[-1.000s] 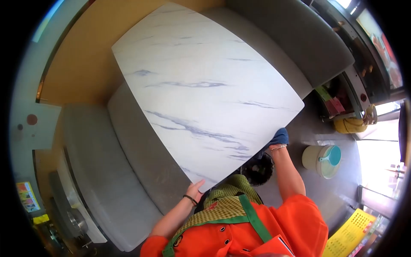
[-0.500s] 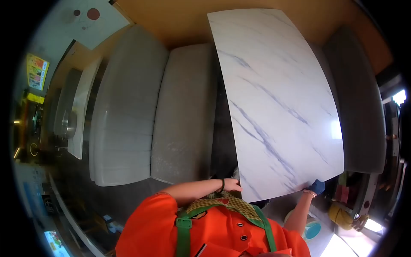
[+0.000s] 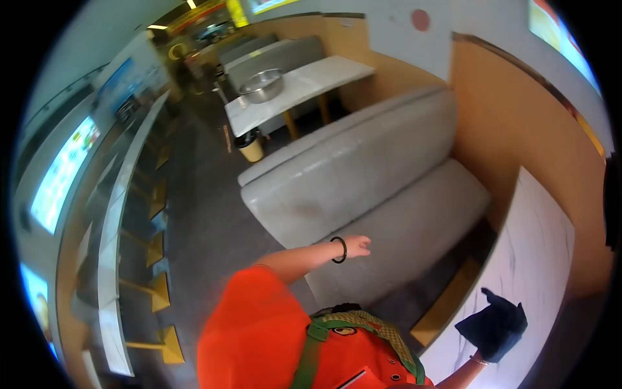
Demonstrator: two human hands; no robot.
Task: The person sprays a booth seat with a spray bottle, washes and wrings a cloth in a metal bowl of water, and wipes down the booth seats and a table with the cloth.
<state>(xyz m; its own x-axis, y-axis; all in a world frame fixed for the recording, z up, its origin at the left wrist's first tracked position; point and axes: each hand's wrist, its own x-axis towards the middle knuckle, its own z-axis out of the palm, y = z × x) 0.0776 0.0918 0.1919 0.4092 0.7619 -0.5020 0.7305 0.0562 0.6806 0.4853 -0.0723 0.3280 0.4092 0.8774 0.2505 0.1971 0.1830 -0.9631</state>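
My left hand (image 3: pixel 357 246), bare with a dark bracelet at the wrist, hangs over the grey bench seat (image 3: pixel 421 227). Its fingers are loosely apart and hold nothing. At the lower right, a dark blue glove (image 3: pixel 495 327) covers my right hand, above the white marble-patterned table (image 3: pixel 528 240). The gloved fingers look spread apart. Blur and the dark colour hide its palm side.
Behind the bench back (image 3: pixel 363 162) stands another marble-patterned table (image 3: pixel 311 84) with a metal basin (image 3: pixel 262 86) on it. A bin (image 3: pixel 251 148) is below its end. Along the left runs a narrow counter (image 3: pixel 111 279) with yellow stools (image 3: pixel 160 292).
My view has swung left, away from the near table. My left hand has left the table's edge and now hangs above the bench. My gloved right hand has come off the edge, over the tabletop.
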